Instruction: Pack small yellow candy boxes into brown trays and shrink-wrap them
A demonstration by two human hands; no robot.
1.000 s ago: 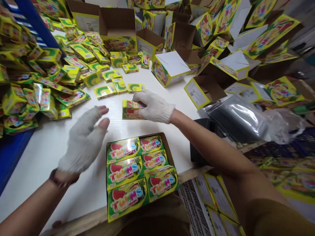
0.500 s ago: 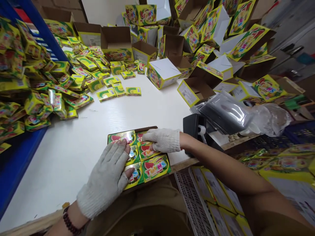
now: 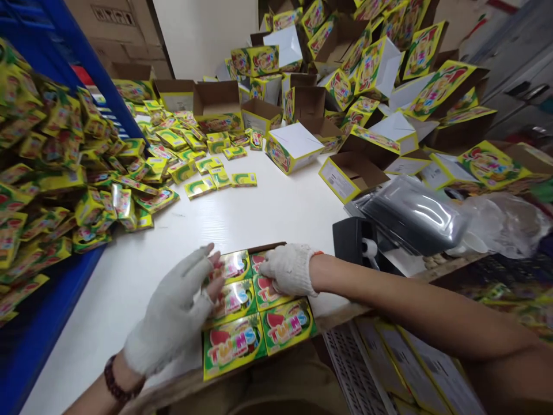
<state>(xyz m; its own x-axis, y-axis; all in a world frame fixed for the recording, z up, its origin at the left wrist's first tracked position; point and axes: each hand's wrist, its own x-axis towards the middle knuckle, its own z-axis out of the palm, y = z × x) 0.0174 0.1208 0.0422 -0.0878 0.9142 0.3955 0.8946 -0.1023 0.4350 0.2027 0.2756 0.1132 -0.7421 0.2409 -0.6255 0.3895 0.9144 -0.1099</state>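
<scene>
On the near edge of the white table sits a shallow carton filled with rows of small yellow-green TWINS boxes with watermelon pictures. My left hand, in a white fingerless glove, hovers at the carton's left side, fingers stretched and apart, holding nothing. My right hand, gloved the same way, rests on the right-hand rows, with bent fingers at a small TWINS box toward the back. Its fingertips partly hide that box.
Loose small boxes heap at the back left, beside a blue crate full of more. Open display cartons pile up behind. To the right are a black tape dispenser and clear plastic sleeves.
My left hand has lifted off the boxes and moved left, uncovering the left row. My right hand stays on the back right boxes. The camera view has shifted.
</scene>
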